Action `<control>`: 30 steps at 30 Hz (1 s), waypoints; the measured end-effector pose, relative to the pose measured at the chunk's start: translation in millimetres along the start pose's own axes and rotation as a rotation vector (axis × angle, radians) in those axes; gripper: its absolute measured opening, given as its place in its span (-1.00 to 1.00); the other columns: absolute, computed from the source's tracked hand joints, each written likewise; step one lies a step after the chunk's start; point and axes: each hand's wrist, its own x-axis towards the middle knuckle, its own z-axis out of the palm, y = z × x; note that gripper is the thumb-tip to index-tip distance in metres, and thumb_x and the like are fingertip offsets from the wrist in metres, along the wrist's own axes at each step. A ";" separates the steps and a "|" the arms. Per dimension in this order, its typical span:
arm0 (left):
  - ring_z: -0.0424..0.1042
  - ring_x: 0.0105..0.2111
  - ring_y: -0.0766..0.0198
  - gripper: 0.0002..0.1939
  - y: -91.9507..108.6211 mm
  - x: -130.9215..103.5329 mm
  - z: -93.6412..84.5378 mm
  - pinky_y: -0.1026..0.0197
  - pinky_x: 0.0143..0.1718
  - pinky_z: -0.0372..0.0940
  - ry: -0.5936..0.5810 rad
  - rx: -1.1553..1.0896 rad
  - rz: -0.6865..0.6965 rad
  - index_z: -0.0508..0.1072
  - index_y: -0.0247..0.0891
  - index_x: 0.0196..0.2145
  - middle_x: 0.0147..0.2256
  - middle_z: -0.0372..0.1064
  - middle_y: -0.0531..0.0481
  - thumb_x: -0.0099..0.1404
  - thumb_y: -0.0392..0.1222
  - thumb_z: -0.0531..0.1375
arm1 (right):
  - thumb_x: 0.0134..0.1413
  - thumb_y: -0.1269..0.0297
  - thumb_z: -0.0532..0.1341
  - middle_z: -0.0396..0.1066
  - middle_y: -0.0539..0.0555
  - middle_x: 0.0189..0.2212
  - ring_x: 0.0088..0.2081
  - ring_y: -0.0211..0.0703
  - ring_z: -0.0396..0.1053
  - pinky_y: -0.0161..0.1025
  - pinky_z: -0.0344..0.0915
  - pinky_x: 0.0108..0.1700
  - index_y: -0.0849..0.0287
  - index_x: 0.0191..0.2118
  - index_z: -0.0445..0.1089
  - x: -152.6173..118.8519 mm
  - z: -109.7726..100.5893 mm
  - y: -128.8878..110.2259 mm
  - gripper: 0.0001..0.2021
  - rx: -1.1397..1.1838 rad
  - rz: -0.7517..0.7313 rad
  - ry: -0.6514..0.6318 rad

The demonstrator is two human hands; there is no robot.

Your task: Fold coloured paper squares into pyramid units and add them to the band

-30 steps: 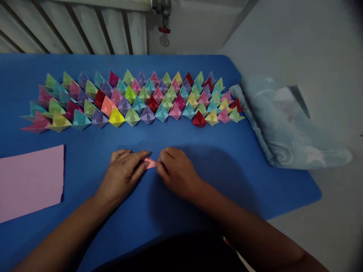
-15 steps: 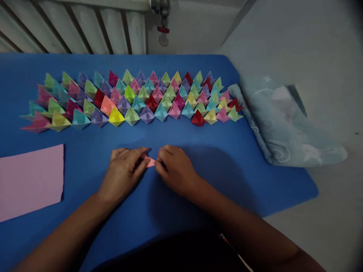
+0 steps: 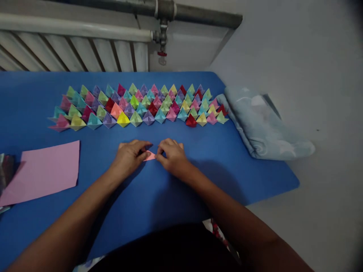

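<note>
Between my hands is a small piece of folded pink paper, low over the blue table. My left hand pinches its left end with thumb and fingers. At the right end, the thumb and fingertips of my right hand close on the paper's tip. Most of the left part of the fold is hidden by my fingers. Beyond my hands stand rows of folded paper boats in many colours.
A flat pink sheet lies at the left, with an unclear dark item at the frame edge. On the right rests a folded pale blue cloth. Behind the table are a white radiator and a valve with a red handle.
The view has tilted up and shifted left, showing more of the radiator pipe and the left side. My hands still hold the pink paper; its upper raised part now looks flatter.
</note>
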 end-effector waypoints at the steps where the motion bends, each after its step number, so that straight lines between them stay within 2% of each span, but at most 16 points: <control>1: 0.37 -0.43 0.32 -0.70 1.2 2.5 -1.6 0.17 -0.27 0.23 -0.027 -0.007 -0.026 0.54 -0.14 -0.04 -0.36 0.47 0.06 0.25 -0.21 0.23 | 0.15 0.32 0.23 0.39 0.02 -0.24 -0.16 -0.16 0.28 -0.19 -0.04 -0.14 0.17 -0.36 0.38 1.0 0.0 2.0 -0.93 0.022 0.004 -0.002; 6: 0.41 -0.37 0.23 -0.71 11.8 9.1 -9.5 0.17 -0.29 0.22 -0.128 0.051 -0.142 0.56 -0.14 -0.08 -0.34 0.49 0.03 0.23 -0.18 0.22 | 0.09 0.38 0.27 0.34 -0.04 -0.33 -0.19 -0.20 0.28 -0.19 0.00 -0.11 0.16 -0.40 0.38 5.4 -5.1 1.3 -0.93 0.088 0.041 -0.018; 9: 0.42 -0.36 0.22 -0.72 14.2 8.5 -10.3 0.18 -0.30 0.18 -0.143 0.104 -0.137 0.55 -0.15 -0.10 -0.33 0.48 0.03 0.24 -0.17 0.19 | 0.07 0.47 0.23 0.31 -0.07 -0.40 -0.30 -0.27 0.26 -0.27 0.07 -0.17 0.16 -0.41 0.35 4.6 -5.0 -9.0 -0.91 0.200 0.013 0.032; 12: 0.42 -0.34 0.21 -0.80 12.3 7.7 -8.3 0.19 -0.30 0.15 -0.129 0.122 -0.108 0.55 -0.18 -0.21 -0.35 0.46 0.03 0.24 -0.20 0.17 | 0.06 0.53 0.15 0.31 -0.08 -0.43 -0.36 -0.30 0.24 -0.34 0.11 -0.27 0.15 -0.41 0.32 3.7 0.9 -18.5 -0.87 0.315 -0.073 0.030; 15: 0.42 -0.34 0.20 -0.81 9.6 7.6 -7.2 0.18 -0.30 0.15 -0.110 0.132 -0.084 0.54 -0.17 -0.22 -0.36 0.46 0.04 0.24 -0.17 0.17 | 0.05 0.55 0.11 0.32 -0.09 -0.47 -0.39 -0.29 0.25 -0.34 0.11 -0.29 0.15 -0.40 0.32 5.7 7.0 -21.8 -0.85 0.300 -0.068 -0.015; 20: 0.42 -0.34 0.20 -0.71 5.0 -1.8 -11.8 0.18 -0.27 0.19 -0.064 0.129 -0.034 0.51 -0.20 -0.08 -0.33 0.47 0.02 0.26 -0.19 0.15 | 0.06 0.44 0.20 0.34 -0.08 -0.48 -0.41 -0.28 0.25 -0.34 0.07 -0.36 0.15 -0.39 0.34 13.7 7.1 -23.2 -0.94 0.175 -0.013 -0.080; 22: 0.42 -0.31 0.20 -0.73 1.6 -13.0 -13.0 0.18 -0.25 0.23 -0.023 0.132 0.035 0.51 -0.21 -0.09 -0.30 0.48 -0.01 0.30 -0.21 0.10 | 0.04 0.46 0.21 0.36 -0.07 -0.47 -0.40 -0.29 0.25 -0.34 0.06 -0.36 0.16 -0.39 0.35 15.8 5.5 -24.9 -0.93 0.138 -0.015 -0.090; 25: 0.44 -0.22 0.14 -0.71 -3.4 -35.3 -9.5 0.12 -0.20 0.25 0.090 0.226 0.223 0.53 -0.20 -0.15 -0.21 0.51 -0.08 0.39 -0.23 0.01 | 0.05 0.49 0.20 0.37 -0.06 -0.45 -0.39 -0.30 0.26 -0.34 0.06 -0.36 0.16 -0.39 0.35 16.3 3.7 -27.3 -0.91 0.132 -0.024 -0.089; 27: 0.45 -0.17 0.10 -0.66 -4.9 -49.1 -4.4 0.05 -0.17 0.26 0.153 0.324 0.321 0.53 -0.19 -0.08 -0.12 0.52 -0.14 0.42 -0.26 -0.03 | 0.06 0.46 0.21 0.37 -0.06 -0.45 -0.39 -0.29 0.26 -0.34 0.05 -0.37 0.16 -0.40 0.34 15.8 3.1 -28.1 -0.92 0.133 -0.025 -0.090; 30: 0.46 -0.14 0.05 -0.62 -4.5 -61.8 2.5 0.00 -0.17 0.27 0.197 0.436 0.393 0.51 -0.26 0.00 -0.07 0.52 -0.23 0.44 -0.31 -0.06 | 0.05 0.45 0.22 0.36 -0.06 -0.45 -0.40 -0.29 0.26 -0.34 0.05 -0.38 0.16 -0.41 0.33 15.2 2.6 -28.1 -0.92 0.129 -0.019 -0.095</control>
